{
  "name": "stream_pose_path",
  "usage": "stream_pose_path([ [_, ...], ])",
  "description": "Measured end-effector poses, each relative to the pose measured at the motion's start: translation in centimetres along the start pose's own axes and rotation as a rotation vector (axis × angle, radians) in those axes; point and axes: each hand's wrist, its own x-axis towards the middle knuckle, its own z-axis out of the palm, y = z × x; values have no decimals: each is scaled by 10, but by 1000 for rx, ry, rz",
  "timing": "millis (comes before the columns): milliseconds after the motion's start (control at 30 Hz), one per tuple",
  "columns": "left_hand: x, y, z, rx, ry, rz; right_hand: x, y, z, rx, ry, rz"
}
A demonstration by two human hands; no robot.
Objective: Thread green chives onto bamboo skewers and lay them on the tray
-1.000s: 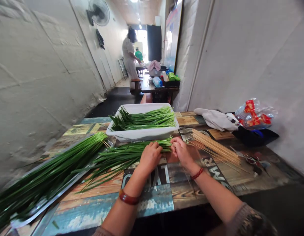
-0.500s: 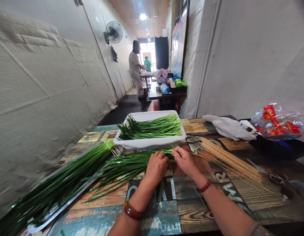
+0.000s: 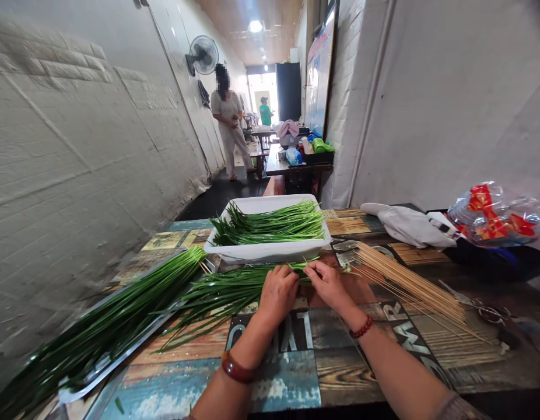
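Lying flat under the left hand, the bunch of green leaves spread its dark ends to the left of this hand, and its pale stems reached to the right hand. The left hand was gripping the stems with bent fingers. The right hand, just beside it, was pinching a thin stick near the pale stems; the fingertips covered part of it. Just beyond both hands stood a white tub with more leaves inside. To the left of the left hand, a metal tray carried a longer bunch. To the right of the right hand lay wooden skewers, and farther right, scissors.
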Motion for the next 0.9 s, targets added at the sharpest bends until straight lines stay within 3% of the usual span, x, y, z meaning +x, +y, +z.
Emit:
stream_pose_path([
  [300,3,-5,0,-228,202,-104,6,-3,-17,-3,107,35],
  [567,0,-3,-3,-111,145,-108,-1,-10,-10,32,-3,38],
  [900,-1,-3,-2,-53,117,-59,-2,6,-3,13,-68,54],
])
